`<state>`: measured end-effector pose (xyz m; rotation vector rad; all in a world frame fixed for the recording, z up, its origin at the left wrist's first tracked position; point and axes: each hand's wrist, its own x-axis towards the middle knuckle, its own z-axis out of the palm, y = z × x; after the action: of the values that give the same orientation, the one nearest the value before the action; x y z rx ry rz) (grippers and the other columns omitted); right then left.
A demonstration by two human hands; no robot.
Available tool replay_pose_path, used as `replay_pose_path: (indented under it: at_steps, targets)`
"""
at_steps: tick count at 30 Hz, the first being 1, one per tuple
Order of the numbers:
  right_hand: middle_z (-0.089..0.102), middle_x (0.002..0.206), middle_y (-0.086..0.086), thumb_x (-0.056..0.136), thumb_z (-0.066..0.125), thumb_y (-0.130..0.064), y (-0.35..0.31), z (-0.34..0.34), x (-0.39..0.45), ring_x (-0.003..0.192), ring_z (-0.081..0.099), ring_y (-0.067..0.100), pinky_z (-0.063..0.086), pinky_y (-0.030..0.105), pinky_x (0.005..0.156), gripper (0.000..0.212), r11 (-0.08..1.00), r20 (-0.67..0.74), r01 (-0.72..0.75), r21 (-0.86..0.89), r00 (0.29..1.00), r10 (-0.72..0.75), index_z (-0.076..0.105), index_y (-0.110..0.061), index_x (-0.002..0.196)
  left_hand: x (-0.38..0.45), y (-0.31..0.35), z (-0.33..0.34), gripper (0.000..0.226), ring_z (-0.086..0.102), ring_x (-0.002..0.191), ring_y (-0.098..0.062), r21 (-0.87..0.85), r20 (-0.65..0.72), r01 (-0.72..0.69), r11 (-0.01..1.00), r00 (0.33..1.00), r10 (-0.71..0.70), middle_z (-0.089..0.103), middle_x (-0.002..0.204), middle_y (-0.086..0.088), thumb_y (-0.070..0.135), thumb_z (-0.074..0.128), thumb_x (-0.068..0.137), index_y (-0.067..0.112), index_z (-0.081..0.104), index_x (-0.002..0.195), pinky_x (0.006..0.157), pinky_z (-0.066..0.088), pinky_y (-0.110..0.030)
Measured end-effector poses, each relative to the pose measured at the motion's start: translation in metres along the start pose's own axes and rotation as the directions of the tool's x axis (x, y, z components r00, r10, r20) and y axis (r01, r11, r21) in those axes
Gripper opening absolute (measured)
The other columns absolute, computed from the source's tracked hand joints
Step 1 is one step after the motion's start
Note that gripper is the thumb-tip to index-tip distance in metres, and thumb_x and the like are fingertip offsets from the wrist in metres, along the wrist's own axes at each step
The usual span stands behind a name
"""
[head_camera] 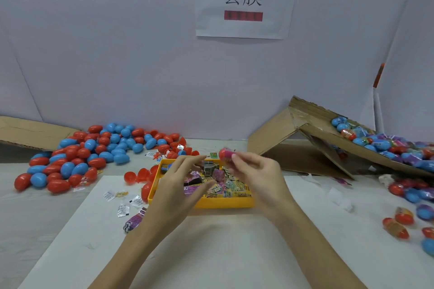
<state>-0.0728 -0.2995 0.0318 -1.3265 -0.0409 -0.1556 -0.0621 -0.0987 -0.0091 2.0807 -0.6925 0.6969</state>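
Right hand (256, 171): grip pinches egg (225, 153) at the fingertips, above tray (225, 203) far rim. Left hand (180, 180): grip released, fingers straight over the tray's sleeves (218, 175). Best: lift one sleeve only, open its mouth, feed egg narrow end first (egg blurred, wrap unclear).

Tray (225, 204) between egg pile (77, 155) and box (328, 143)

1 head-worn wide-angle view, looking forward-down, close over table (35, 218) toward wall (117, 54).
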Motion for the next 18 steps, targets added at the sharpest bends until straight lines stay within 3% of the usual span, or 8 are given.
replay_pose_path:
  at_steps: [1,3,5,8,13,18]
  targets:
    - [0.077,0.107,0.016,0.093,0.068,-0.004,-0.017,-0.010,0.014,0.098,0.076,0.022,0.060,0.023,0.077,0.023,0.974,-0.031,-0.039,0.224,0.998,0.047,0.071,0.001,0.116,0.001,-0.002,-0.001,0.049,0.060,0.108,-0.001,0.016,-0.012,0.017,1.000,1.000,-0.017,0.059,0.120,0.014,0.046,0.067,0.088,0.021,0.065,0.129,0.088,0.051,-0.014]
    - [0.076,0.109,0.022,0.094,0.065,-0.005,-0.055,-0.033,0.043,0.095,0.077,0.024,0.061,0.024,0.073,0.034,0.803,-0.113,-0.008,0.597,0.989,0.095,0.062,0.007,0.125,0.003,-0.007,-0.005,0.033,0.060,0.105,-0.004,0.064,-0.027,0.031,0.997,0.999,-0.030,0.060,0.115,0.010,0.038,0.068,0.090,0.019,0.073,0.116,0.085,0.055,-0.021]
    - [0.074,0.112,0.024,0.102,0.056,-0.011,-0.084,-0.054,0.065,0.097,0.077,0.027,0.062,0.028,0.073,0.037,0.718,-0.202,0.079,0.691,0.976,0.087,0.054,0.007,0.135,0.004,-0.012,-0.008,0.018,0.060,0.102,-0.009,0.113,-0.027,0.048,0.992,0.999,-0.046,0.062,0.109,0.007,0.024,0.073,0.090,0.016,0.077,0.106,0.083,0.056,-0.027]
    - [0.069,0.118,0.027,0.106,0.044,-0.005,-0.081,-0.065,0.079,0.105,0.074,0.031,0.062,0.032,0.082,0.039,0.742,-0.205,0.036,0.669,0.969,0.138,0.044,0.005,0.144,0.003,-0.020,-0.011,0.012,0.060,0.098,-0.014,0.171,-0.016,0.106,0.980,0.994,-0.104,0.062,0.103,0.005,0.016,0.075,0.090,0.014,0.077,0.102,0.082,0.056,-0.033]
    - [0.077,0.104,0.018,0.105,0.047,-0.005,-0.012,-0.042,0.057,0.086,0.077,0.023,0.063,0.027,0.071,0.025,0.802,-0.019,-0.193,0.566,0.969,0.246,0.067,0.005,0.117,0.001,-0.033,-0.016,0.013,0.057,0.101,-0.021,0.297,-0.008,0.172,0.939,0.984,-0.178,0.064,0.105,-0.002,0.014,0.076,0.090,0.011,0.078,0.103,0.081,0.045,-0.028]
    - [0.076,0.098,0.016,0.106,0.048,-0.009,0.040,-0.007,0.041,0.082,0.076,0.019,0.061,0.025,0.067,0.026,0.845,0.107,-0.318,0.430,0.947,0.302,0.069,0.004,0.115,-0.003,-0.041,-0.024,0.024,0.051,0.111,-0.016,0.375,0.059,0.179,0.909,0.975,-0.216,0.062,0.116,0.000,0.026,0.074,0.093,0.016,0.074,0.114,0.088,0.047,-0.028]
